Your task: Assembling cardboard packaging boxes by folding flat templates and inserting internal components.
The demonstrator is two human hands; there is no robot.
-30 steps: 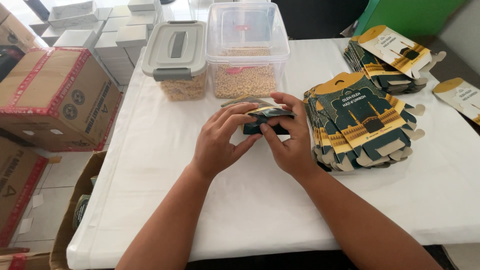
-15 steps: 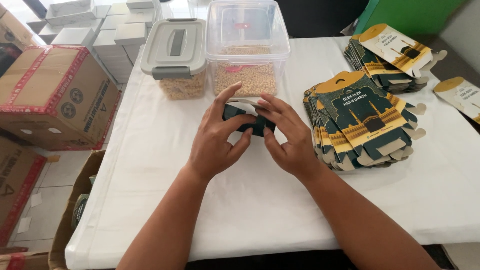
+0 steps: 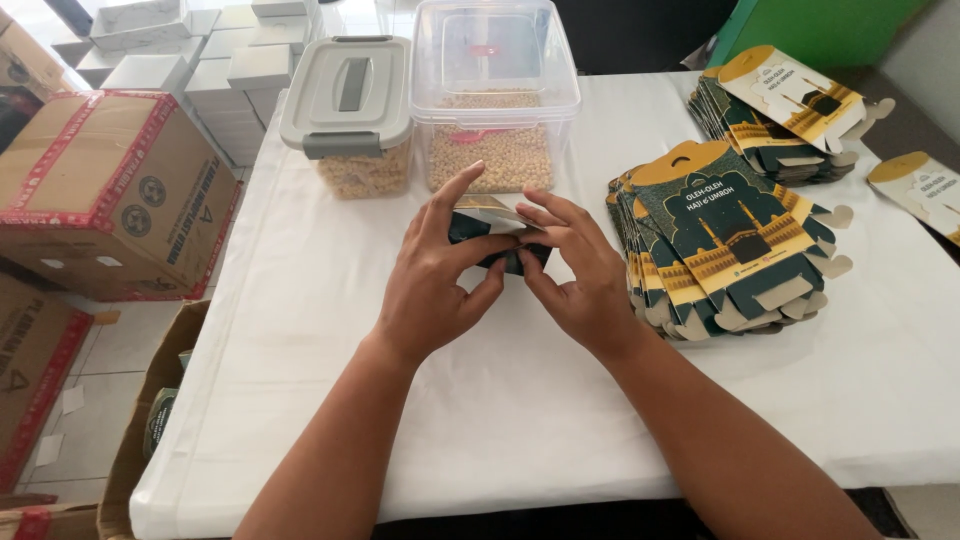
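Carton point(image 3: 497, 232), small and dark green, sits pinched between left hand point(image 3: 438, 280) and right hand point(image 3: 575, 275), each grip steadying it just before the clear tub point(image 3: 497, 100), seemingly for folding.

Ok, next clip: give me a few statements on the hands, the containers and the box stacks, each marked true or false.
1. Both hands, left hand and right hand, grip one small dark green carton. True.
2. The grey-lidded container stands open. False: its lid is on.
3. The clear tub holds pale beige pieces. True.
4. The nearer stack of flat cartons lies to the left of the hands. False: it lies to the right hand's side.
5. The table wears a white cloth. True.
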